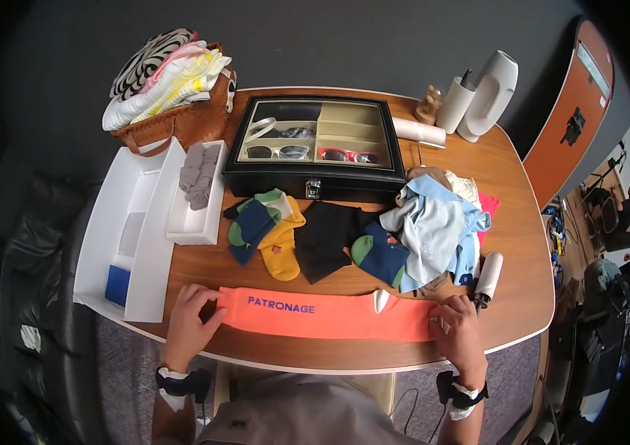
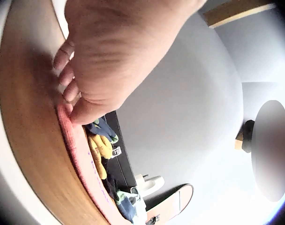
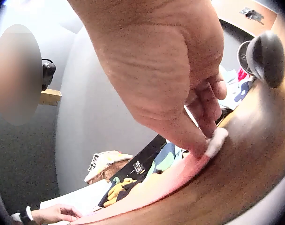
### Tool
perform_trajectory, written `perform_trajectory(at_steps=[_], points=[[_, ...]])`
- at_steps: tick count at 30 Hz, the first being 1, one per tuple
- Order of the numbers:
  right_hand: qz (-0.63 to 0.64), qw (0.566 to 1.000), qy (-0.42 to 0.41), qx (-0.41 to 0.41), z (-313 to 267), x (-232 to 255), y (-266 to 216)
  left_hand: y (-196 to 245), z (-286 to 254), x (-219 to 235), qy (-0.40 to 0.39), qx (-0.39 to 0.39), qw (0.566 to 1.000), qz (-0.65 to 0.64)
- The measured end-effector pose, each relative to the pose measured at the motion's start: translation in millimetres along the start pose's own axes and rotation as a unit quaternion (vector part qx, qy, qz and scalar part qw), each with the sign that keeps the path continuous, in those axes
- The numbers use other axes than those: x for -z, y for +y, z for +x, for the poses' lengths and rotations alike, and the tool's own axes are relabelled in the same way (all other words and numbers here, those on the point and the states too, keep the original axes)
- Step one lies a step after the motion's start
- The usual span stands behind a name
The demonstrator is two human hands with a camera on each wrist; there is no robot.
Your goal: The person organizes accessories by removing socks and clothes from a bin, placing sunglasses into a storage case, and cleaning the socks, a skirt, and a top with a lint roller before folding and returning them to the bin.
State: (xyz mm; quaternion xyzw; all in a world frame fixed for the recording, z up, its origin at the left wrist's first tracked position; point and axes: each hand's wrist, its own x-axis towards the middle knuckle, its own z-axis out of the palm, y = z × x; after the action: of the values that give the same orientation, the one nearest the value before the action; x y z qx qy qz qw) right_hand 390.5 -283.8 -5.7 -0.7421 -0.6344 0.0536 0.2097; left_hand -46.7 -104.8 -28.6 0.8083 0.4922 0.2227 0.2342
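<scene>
A long coral sock (image 1: 330,315) with blue "PATRONAGE" lettering lies flat along the table's front edge, a whitish patch near its right part. The left hand (image 1: 190,322) pinches its left end between thumb and fingers; in the left wrist view that hand (image 2: 119,51) has its thumb and fingertips at the coral edge (image 2: 74,145). The right hand (image 1: 459,330) pinches the other end, where a white bit shows; the right wrist view has this hand (image 3: 166,70) holding the coral cloth (image 3: 161,187) with whitish material at the fingertips.
Behind lie blue-green socks (image 1: 254,226), a yellow sock (image 1: 279,252), black cloth (image 1: 322,241) and light blue clothing (image 1: 433,230). A black glasses case (image 1: 270,179) stands farther back. White boxes (image 1: 150,259) are at left, a brown basket (image 1: 196,122) behind them, a white cylinder (image 1: 489,274) at right.
</scene>
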Motion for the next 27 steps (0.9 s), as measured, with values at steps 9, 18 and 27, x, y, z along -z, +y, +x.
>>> perform_trajectory(at_steps=[9,18,27], points=[[-0.048,0.929,0.170,-0.324,-21.1,5.6,20.8,-13.4,-6.6,-16.1,0.072,0.054,0.993,-0.073],[-0.091,0.902,0.211,-0.365,-29.2,-2.8,47.0,-17.8,-9.3,-31.4,0.140,0.024,0.989,-0.049],[0.163,0.908,0.129,-0.363,-36.5,4.2,67.4,-21.2,-7.1,-30.4,0.140,0.000,0.990,-0.030]])
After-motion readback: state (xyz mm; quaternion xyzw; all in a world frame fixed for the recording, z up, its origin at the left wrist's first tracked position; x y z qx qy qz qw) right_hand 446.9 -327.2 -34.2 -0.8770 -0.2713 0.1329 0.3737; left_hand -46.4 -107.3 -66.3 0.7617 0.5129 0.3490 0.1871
